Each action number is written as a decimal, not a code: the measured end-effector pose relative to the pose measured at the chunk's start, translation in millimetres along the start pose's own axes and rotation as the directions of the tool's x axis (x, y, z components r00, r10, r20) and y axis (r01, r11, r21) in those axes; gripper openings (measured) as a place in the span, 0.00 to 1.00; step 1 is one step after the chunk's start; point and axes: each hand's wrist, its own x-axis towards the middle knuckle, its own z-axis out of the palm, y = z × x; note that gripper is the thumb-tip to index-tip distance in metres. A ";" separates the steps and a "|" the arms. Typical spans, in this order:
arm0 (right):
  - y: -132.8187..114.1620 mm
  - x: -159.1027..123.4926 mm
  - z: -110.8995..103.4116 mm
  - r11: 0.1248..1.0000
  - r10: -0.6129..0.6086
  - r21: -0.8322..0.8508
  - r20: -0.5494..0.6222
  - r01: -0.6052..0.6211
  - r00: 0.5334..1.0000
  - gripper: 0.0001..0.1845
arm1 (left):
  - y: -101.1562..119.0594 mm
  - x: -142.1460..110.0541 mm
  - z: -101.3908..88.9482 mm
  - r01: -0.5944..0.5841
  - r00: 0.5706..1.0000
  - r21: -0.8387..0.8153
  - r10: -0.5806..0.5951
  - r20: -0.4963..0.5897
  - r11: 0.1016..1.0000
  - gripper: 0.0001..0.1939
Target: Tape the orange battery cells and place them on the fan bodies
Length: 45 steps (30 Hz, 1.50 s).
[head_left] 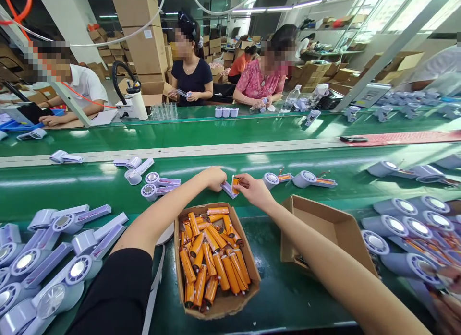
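Just past a cardboard box of orange batteries, my left hand (215, 177) is closed on a lavender handheld-fan housing (229, 190). My fingers hide its round head, and its open handle points toward me. The fingers of my right hand (254, 190) pinch an orange wrapped battery (236, 183), held upright at the handle's end. Whether it is seated in the handle I cannot tell. The cardboard box (181, 304) of loose batteries (216, 258) stands below, between my forearms. To the right of my right hand lie two fan housings (306, 178) with orange batteries in their handles.
A second cardboard box (324, 220) sits under my right forearm. Fan housings are piled at left (65, 263) and right (399, 224). Another person's hand (448, 287) shows at the right edge. Co-workers sit across the green conveyor belt (187, 128).
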 end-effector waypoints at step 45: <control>-48.4 8.9 -18.5 0.417 0.314 -0.893 0.314 0.167 0.896 0.25 | 26.3 1.7 -20.4 0.161 0.897 -0.550 -0.354 -0.264 0.820 0.19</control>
